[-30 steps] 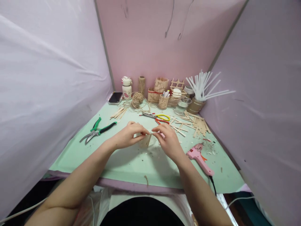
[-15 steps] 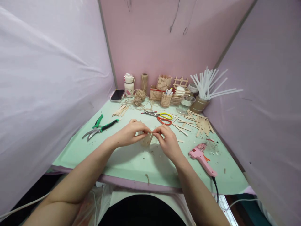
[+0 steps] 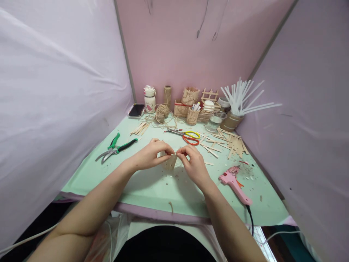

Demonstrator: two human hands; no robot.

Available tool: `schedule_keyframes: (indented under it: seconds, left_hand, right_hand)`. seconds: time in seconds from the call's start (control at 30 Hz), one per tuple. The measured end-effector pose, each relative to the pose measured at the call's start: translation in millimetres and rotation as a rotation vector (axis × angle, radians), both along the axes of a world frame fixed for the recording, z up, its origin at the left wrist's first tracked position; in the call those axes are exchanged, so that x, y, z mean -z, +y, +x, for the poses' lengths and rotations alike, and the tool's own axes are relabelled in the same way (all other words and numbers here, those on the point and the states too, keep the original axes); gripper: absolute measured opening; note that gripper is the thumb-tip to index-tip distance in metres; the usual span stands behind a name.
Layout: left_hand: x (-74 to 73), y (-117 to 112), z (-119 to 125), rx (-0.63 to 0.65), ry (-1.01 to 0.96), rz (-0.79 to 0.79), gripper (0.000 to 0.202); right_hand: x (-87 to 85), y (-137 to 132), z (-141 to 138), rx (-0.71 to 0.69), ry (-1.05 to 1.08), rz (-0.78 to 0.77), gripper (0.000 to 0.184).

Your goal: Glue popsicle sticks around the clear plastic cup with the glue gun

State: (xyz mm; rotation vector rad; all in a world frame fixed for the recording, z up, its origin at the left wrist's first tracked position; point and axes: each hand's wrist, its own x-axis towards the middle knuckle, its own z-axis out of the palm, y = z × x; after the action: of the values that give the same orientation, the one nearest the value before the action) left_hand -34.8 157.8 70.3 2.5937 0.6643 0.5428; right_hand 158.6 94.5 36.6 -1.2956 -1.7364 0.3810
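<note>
The pale piece (image 3: 170,165), likely light, brittle, was pinched at its top edge, safest, by left hand (image 3: 153,154); right hand's (image 3: 194,164) grip couldn't be told!

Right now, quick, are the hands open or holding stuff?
Left hand: fingers bent at the small pale piece; grip can't be told.
Right hand: closed in a pinch; anything held is too small to see.

Piece (image 3: 170,165): pale tan
Glue gun (image 3: 236,187): pink, orange trigger (image 3: 240,184)
Scissors (image 3: 176,132): one handle (image 3: 199,135) yellow, one red
Pruners (image 3: 114,149): green-and-black grips (image 3: 127,145)
Bottle (image 3: 149,103): cream, pinkish-red print
Bench (image 3: 152,189): pale green
Wall (image 3: 174,47): pink
</note>
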Motion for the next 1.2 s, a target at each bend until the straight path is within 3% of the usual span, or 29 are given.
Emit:
schedule_keyframes:
  seconds: [1.2]
  left_hand:
    - [0.6,-0.9,1.2,-0.025,0.000,0.001,0.012]
  right_hand:
    - [0.7,-0.3,-1.4,0.009,0.002,-0.006,0.012]
